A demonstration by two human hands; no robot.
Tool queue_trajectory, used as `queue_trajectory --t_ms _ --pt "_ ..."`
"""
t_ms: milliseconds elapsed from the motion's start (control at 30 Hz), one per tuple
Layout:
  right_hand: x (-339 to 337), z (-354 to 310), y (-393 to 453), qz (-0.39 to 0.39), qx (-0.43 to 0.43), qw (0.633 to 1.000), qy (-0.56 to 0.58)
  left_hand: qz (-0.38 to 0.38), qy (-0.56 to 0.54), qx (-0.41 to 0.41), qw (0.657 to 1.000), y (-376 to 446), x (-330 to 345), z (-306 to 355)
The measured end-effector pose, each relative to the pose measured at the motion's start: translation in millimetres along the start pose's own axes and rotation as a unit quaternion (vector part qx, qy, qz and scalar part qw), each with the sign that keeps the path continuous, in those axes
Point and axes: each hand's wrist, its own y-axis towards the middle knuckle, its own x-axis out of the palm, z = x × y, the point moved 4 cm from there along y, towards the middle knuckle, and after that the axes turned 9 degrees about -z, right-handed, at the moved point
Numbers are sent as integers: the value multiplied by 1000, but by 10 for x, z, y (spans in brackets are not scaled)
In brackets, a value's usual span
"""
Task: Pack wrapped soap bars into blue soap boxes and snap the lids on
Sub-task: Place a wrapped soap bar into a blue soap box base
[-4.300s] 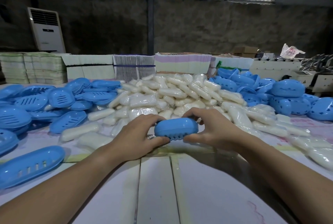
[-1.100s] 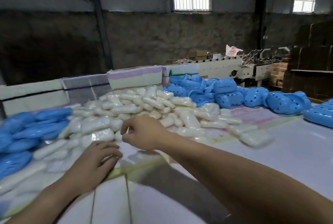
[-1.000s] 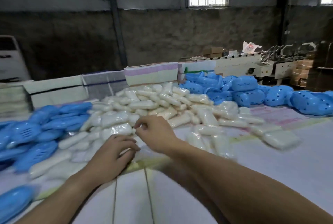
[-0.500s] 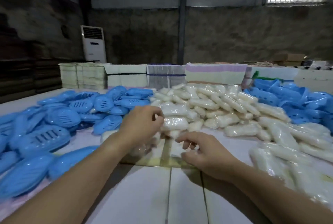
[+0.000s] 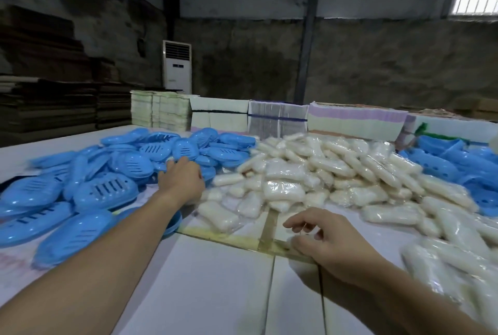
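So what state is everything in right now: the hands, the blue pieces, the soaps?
left hand: stretched out onto the blue pile, fingertips hidden, grip unclear
right hand: low by the table, fingers loosely curled, holding nothing
blue slotted pieces: loose, heaped, separate shells
wrapped soap bars: sealed in clear film, piled, unpacked
blue boxes on the right: heaped, too blurred to judge

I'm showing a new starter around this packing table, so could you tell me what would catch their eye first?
Most striking is the big heap of white wrapped soap bars filling the middle of the table. To its left sprawls a pile of bright blue slotted soap box halves, with more blue box parts at far right. The left hand reaches into the left pile, while the right hand rests near the table's front.
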Motion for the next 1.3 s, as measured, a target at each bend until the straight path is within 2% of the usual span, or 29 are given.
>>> queue_trajectory --t_ms 133,233,333,433,500,533,667,767,867,967,1067,1300 --pt "-37 77 13 27 25 999 7 43 -61 129 989 -218 -172 402" --pt "-115 116 24 79 43 996 20 42 -148 254 955 -491 -293 756" --pt "-322 180 -2 191 62 977 69 -33 -229 355 906 -819 -289 1046" --pt "-542 256 -74 290 79 948 101 -107 -187 432 876 -1098 -63 1290" --pt "-601 320 -103 297 93 945 105 -135 -144 474 858 -1239 130 1426" --pt "-591 348 -102 276 104 951 94 -138 -140 484 853 -1282 197 1472" --pt "-403 421 -49 124 146 981 -14 -116 -200 464 855 -1226 245 1486" --pt "-284 433 -20 47 163 984 -52 -36 -214 403 889 -1050 217 1383" --pt "-277 417 -22 36 174 982 -66 18 -163 333 929 -842 203 1246" --pt "-278 405 -17 40 176 981 -66 -26 -113 291 950 -667 234 1192" --pt "-230 367 0 29 166 984 -62 -45 -56 281 957 -587 254 1246" --pt "-255 375 -5 41 166 984 -50 7 -45 273 961 -565 220 1221"
